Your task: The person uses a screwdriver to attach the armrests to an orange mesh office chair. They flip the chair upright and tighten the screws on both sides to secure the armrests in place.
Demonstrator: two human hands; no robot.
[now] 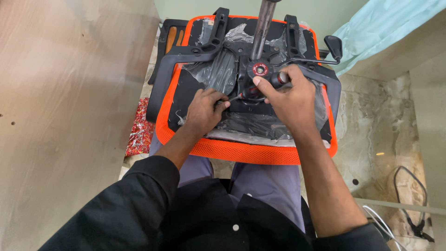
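Left hand point(204, 109): clenched, pinching the screwdriver point(241, 96) shaft near its tip; best kept low to steady the bit. Upturned orange chair seat point(241, 151): across the person's lap. Right hand point(285, 95): wrapped round the screwdriver handle; firm, square pressure likely prevents slipping. Metal column point(262, 28): far centre.

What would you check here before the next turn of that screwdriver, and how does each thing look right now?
1. Right hand grips the screwdriver handle: ok.
2. Left hand steadies the screwdriver shaft: ok.
3. Tip seated in a screw: cannot tell, hidden by the fingers.
4. Upturned orange chair seat rests on the person's lap: ok.
5. Plastic wrap clear of the work spot: cannot tell.
6. Metal gas-lift post stands clear of both hands: ok.
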